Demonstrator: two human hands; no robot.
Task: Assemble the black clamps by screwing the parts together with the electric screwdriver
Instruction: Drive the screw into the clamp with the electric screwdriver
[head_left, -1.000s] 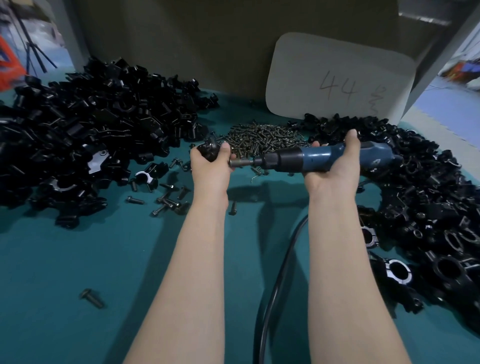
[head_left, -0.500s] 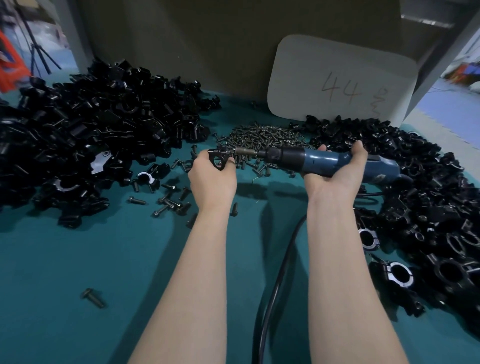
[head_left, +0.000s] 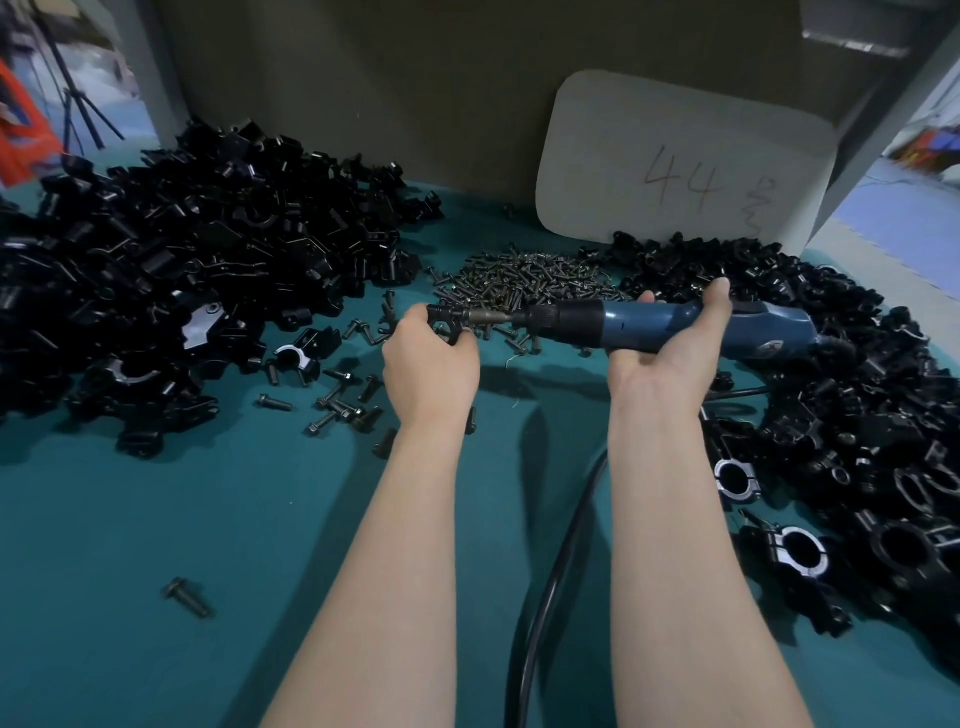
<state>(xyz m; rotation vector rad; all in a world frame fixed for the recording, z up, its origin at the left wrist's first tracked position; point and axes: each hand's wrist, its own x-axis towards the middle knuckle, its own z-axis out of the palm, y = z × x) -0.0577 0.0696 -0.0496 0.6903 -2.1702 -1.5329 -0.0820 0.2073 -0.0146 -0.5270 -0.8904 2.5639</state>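
My left hand grips a small black clamp above the green table. My right hand holds the blue electric screwdriver level, pointing left. Its bit meets a screw at the clamp's right side. Behind the hands lies a heap of dark screws. A big pile of loose black clamp parts fills the left. Another pile of black clamps fills the right.
The green table carries scattered screws left of my left hand and a single screw near the front left. The screwdriver's black cable runs down between my arms. A grey card marked 44 leans against the back wall.
Both hands have shifted a little away from me and to the right. The screwdriver's tip has closed in on the clamp, and more of the clamp shows above my left fingers.
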